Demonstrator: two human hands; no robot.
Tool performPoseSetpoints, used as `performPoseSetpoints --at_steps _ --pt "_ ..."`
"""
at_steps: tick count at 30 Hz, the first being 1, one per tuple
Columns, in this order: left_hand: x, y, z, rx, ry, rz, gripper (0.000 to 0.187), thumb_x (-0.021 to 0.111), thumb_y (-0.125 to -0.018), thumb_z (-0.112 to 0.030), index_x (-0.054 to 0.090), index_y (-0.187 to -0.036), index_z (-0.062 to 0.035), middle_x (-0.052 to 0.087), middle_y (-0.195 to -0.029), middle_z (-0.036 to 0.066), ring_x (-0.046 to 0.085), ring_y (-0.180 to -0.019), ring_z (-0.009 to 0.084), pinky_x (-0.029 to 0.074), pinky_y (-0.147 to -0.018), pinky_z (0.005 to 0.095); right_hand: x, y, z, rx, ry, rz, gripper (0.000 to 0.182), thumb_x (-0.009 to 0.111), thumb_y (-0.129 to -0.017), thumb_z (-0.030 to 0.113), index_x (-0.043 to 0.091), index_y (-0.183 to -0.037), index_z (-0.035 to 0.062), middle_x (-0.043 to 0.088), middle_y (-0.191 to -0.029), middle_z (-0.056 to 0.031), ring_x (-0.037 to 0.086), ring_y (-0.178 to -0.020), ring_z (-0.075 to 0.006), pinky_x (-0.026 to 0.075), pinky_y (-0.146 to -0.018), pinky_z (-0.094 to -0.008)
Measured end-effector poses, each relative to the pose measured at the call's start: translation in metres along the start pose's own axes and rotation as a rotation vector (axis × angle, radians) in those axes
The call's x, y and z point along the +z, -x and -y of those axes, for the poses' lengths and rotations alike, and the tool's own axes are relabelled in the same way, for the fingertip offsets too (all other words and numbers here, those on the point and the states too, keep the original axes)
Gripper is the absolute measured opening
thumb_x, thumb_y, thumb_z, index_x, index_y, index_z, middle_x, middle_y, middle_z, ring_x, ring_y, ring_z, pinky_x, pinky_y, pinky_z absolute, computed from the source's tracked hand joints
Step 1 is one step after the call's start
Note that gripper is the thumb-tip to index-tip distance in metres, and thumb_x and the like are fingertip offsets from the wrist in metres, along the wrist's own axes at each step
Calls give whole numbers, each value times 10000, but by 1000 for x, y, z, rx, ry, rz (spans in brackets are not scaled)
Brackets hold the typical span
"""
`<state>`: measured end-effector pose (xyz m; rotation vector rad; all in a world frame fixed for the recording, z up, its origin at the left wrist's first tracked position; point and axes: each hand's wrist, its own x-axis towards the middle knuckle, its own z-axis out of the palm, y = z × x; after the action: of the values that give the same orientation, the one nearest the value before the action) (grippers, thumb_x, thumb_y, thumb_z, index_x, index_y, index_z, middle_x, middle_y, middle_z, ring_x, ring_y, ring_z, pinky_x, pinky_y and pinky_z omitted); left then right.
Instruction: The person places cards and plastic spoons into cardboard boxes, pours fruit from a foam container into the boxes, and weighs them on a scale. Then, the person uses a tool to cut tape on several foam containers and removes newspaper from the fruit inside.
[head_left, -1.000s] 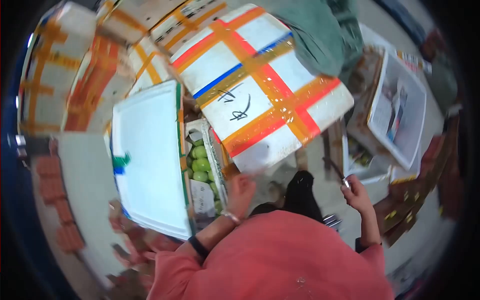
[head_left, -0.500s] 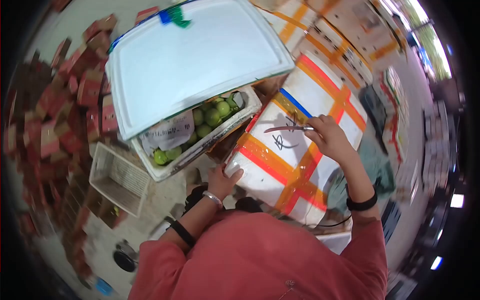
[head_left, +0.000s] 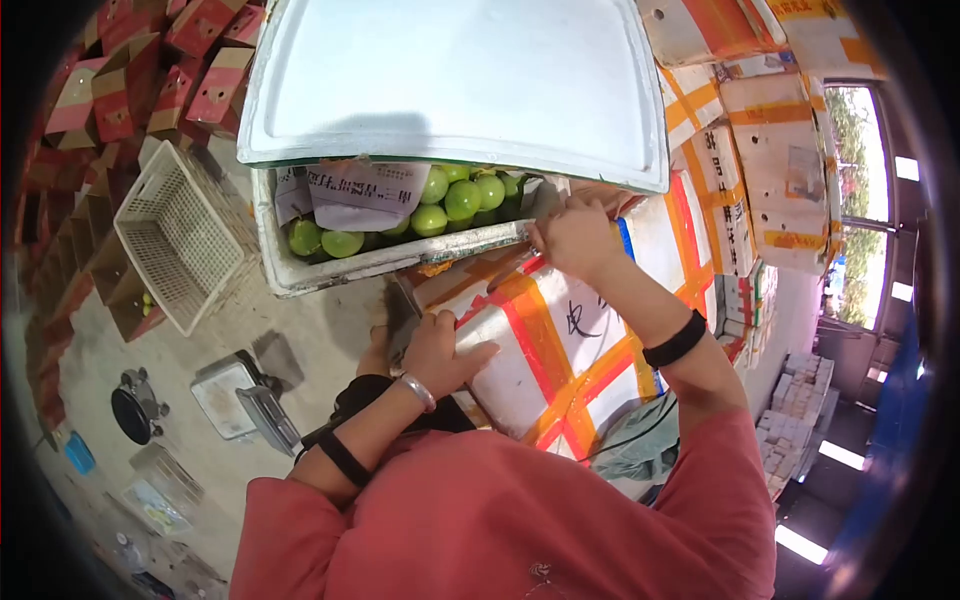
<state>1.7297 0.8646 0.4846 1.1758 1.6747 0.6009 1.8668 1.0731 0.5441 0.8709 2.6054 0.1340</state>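
Note:
My left hand rests at the near left edge of a taped white foam box, thumb apart from the fingers. Closed fingers on my right hand meet near the right corner of an open foam box; what they hold is hidden. Inside that box are several round green fruits and a printed paper sheet. A white foam lid lies tilted over its far part. Black handwriting and orange and red tape mark the closed box.
An off-white plastic crate stands on the floor at left, near many red cartons. A scale-like device and a round black object are at lower left. Taped foam boxes are stacked at upper right.
My right hand has moved from above the closed box's writing to the open box's corner. The knife it held is out of sight. The whole view has turned and shifted.

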Motion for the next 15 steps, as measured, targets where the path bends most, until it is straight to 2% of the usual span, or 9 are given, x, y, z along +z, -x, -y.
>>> performPoseSetpoints --at_steps 1,4,7,10,11,14,15 --pt "2 0 3 2 9 6 610 679 -687 -506 488 -918 24 515 -969 248 537 -880 385 440 -771 425 9 -3 0 1 49 -9 354 460 -887 354 669 -748 105 631 -804 -77 576 -843 -263 424 -729 -452" --pt "2 -2 7 32 35 44 575 691 -687 -481 488 -906 11 507 -927 225 522 -879 373 429 -771 433 19 -8 -24 -43 59 58 305 469 -880 327 667 -776 120 630 -830 -63 574 -847 -266 410 -759 -470" --pt "-4 8 -7 38 132 58 555 709 -680 -449 489 -899 10 499 -893 208 510 -851 356 425 -740 427 26 -5 -51 -39 176 -139 260 485 -869 302 657 -785 125 628 -828 -63 571 -844 -272 391 -789 -474" --pt "-6 9 -9 -4 145 37 542 713 -679 -431 484 -889 14 496 -870 205 504 -836 360 422 -729 417 14 -2 -63 -106 -9 -57 227 503 -858 288 638 -782 123 623 -833 -72 563 -842 -284 387 -778 -478" --pt "-4 8 -6 22 128 39 540 715 -673 -422 481 -888 15 490 -865 206 496 -823 361 419 -726 413 10 -4 -75 -45 -121 -40 246 503 -861 287 634 -748 112 625 -818 -84 567 -807 -296 391 -747 -477" --pt "3 7 -1 58 122 -18 533 740 -652 -404 492 -863 18 507 -866 193 507 -787 337 420 -698 401 2 -6 -129 227 89 -134 255 506 -861 276 630 -714 108 626 -753 -87 576 -735 -309 418 -692 -452" --pt "5 8 -2 56 107 -47 531 742 -642 -395 501 -865 21 506 -855 191 509 -781 341 425 -697 403 1 -4 -143 217 74 -148 262 492 -864 287 638 -727 118 627 -737 -78 580 -742 -298 418 -689 -448"
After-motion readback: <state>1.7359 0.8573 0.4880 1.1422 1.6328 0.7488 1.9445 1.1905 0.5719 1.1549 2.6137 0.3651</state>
